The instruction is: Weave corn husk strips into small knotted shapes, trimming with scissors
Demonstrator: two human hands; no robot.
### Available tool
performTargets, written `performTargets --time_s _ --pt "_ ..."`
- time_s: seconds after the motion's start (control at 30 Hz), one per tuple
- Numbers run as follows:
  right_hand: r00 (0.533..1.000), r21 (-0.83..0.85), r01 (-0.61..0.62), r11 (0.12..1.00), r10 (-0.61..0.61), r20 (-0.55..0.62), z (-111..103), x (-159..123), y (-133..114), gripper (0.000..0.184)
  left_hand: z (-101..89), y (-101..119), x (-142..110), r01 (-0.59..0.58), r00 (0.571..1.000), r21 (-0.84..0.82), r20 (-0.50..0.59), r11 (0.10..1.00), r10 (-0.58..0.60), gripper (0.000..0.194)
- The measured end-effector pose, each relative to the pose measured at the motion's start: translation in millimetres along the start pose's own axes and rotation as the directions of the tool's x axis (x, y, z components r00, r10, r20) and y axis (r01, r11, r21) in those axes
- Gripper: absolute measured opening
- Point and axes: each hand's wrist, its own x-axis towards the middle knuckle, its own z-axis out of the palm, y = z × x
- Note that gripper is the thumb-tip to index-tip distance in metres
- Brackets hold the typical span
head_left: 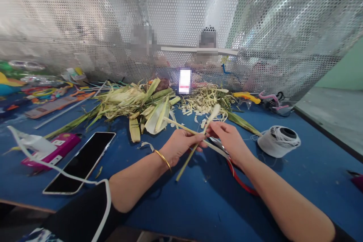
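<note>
Two pale green plant strips cross each other above the middle of the blue table. One strip [185, 163] slants up toward me from low left to a broad whitish end; the other [178, 124] runs from upper left to lower right. My left hand [181, 144] is closed, pinching both where they cross. My right hand [228, 140] is closed too, with its fingertips gripping the slanting strip just above the crossing. Under my right wrist lie scissors with a red handle [245, 187], their blades partly hidden by the hand. A gold bangle [163, 159] circles my left wrist.
A heap of leaf husks [121, 102] and shredded trimmings [207, 100] lies ahead. A white thread spool [276, 145] stands right. Left are a dark phone [82, 162], a magenta box [68, 145] and a white cable [70, 176]. A perforated metal screen [181, 11] rises behind, people beyond it.
</note>
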Motion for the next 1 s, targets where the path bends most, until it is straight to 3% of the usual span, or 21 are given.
performTargets --time_s 0.13,0.27,0.4,0.5,0.57,0.73,0.8,0.93,1.0 --pt "0.985 -0.099 0.039 0.994 -0.022 0.172 -5 2 -3 0.028 0.6 -2 2 -0.048 0.999 -0.112 -0.032 0.993 0.044 0.017" --pt "0.987 -0.257 0.159 0.953 -0.144 0.078 -9 3 -2 0.018 -1.3 -2 5 -0.107 0.992 -0.087 -0.071 0.990 0.101 0.027" --pt "0.947 -0.326 0.318 0.890 -0.316 0.060 -18 5 -3 0.018 -12.7 3 11 -0.117 0.992 -0.167 -0.069 0.979 0.107 0.023" --pt "0.893 -0.372 0.442 0.816 -0.439 0.099 -24 6 -7 0.017 -21.2 9 12 0.012 0.995 -0.247 0.100 0.969 0.013 0.023" --pt "0.845 -0.386 0.528 0.756 -0.512 0.153 -24 5 -10 0.017 -22.4 11 9 0.070 0.978 -0.226 0.209 0.972 -0.022 0.035" --pt "0.746 -0.406 0.663 0.629 -0.594 0.299 -20 1 -12 0.017 -12.8 6 3 0.078 0.967 -0.117 0.251 0.990 -0.046 0.025" --pt "0.748 -0.433 0.660 0.615 -0.594 0.296 -20 1 -10 0.016 -9.4 2 4 0.058 0.977 -0.129 0.209 0.990 -0.030 0.017" --pt "0.829 -0.477 0.553 0.684 -0.510 0.230 -23 4 -7 0.015 -8.2 2 4 0.023 0.993 -0.165 0.116 0.986 -0.003 0.011" --pt "0.835 -0.471 0.548 0.692 -0.482 0.264 -25 5 -7 0.014 -8.6 4 3 0.036 0.992 -0.172 0.126 0.984 -0.015 0.014"
